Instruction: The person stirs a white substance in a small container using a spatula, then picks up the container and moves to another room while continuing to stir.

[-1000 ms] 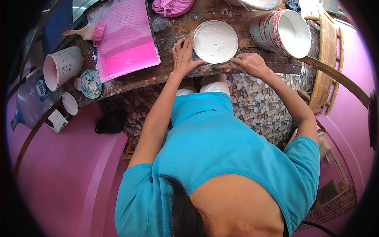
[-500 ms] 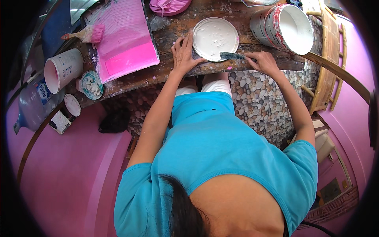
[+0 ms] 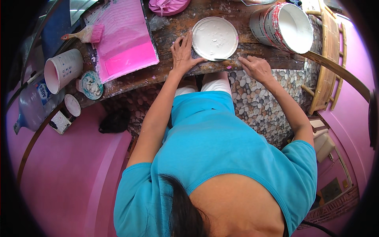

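Since the earlier frames, the right hand (image 3: pixel 257 68) is sliding back along the plank toward the body, and the thin blade it was laying across the lid's rim is now poking out only at the lid's near edge. Nearest the camera, dark hair and a turquoise shirt (image 3: pixel 221 158) are filling the lower half of the view, with both bare forearms reaching up and away to a paint-stained wooden plank (image 3: pixel 166 71). That right hand is resting knuckles-up on the plank's near edge, fingers curled loosely together around the handle of a thin metal scraper (image 3: pixel 223 59); how firmly it is gripping cannot be told. On the other side, the left hand (image 3: pixel 184 54) is lying flat and spread wide, palm down on the plank, its fingertips pressing against the left rim of a round white paint lid (image 3: pixel 215 38) and steadying it. This lid is sitting face up on the plank between the two hands, coated in white paint. Beyond and to the right, an open bucket of white paint (image 3: pixel 286 25) is standing just beside the lid. Farther left, a pink-coated roller tray (image 3: pixel 124 39) is lying on the plank with a pink-tipped brush (image 3: pixel 83 34) at its edge. A white cup (image 3: pixel 62 69) is standing near a small bowl (image 3: pixel 92 84).
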Demonstrator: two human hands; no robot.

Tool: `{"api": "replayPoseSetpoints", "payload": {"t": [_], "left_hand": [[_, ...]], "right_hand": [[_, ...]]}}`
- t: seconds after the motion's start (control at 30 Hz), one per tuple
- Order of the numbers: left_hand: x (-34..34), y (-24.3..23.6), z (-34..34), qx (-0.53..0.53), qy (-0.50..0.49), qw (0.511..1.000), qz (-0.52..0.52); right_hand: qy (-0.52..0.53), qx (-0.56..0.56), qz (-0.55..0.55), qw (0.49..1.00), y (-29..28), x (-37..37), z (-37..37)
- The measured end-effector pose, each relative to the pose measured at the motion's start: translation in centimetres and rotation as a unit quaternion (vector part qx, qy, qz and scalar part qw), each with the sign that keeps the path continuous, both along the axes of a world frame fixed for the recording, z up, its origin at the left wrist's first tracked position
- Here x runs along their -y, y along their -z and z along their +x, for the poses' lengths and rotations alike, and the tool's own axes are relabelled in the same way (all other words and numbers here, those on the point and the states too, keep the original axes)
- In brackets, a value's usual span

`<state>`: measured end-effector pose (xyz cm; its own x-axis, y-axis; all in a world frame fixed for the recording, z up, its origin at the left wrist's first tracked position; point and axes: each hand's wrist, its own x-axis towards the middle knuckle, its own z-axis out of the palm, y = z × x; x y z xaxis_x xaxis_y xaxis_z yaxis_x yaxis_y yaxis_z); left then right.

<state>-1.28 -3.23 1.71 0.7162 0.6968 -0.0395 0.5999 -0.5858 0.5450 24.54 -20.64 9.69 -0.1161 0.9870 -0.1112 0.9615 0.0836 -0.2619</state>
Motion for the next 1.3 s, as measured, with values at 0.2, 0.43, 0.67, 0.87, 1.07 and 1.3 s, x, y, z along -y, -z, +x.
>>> {"api": "replayPoseSetpoints", "payload": {"t": [0.2, 0.43, 0.67, 0.87, 1.07, 1.3], "left_hand": [[0.0, -0.1, 0.1, -0.023, 0.001, 1.000, 0.003], [-0.1, 0.1, 0.0, -0.019, 0.002, 1.000, 0.014], [0.1, 0.2, 0.2, -0.028, 0.002, 1.000, -0.004], [0.0, 0.4, 0.1, -0.028, 0.004, 1.000, 0.010], [-0.1, 0.0, 0.3, -0.033, 0.007, 0.999, 0.000], [0.1, 0.5, 0.1, -0.022, 0.002, 1.000, 0.012]], "right_hand": [[-0.026, 0.020, 0.024, 0.999, 0.9, 0.4, 0.5], [-0.022, -0.091, -0.024, 0.995, 1.1, -2.5, 2.5], [0.010, -0.021, 0.013, 1.000, 1.1, 0.8, -1.3], [0.082, -0.081, 0.003, 0.993, 1.7, 0.6, -1.5], [0.031, -0.043, 0.010, 0.999, 1.4, 0.3, -1.5], [0.117, -0.099, -0.017, 0.988, 1.1, 0.4, -2.8]]}}
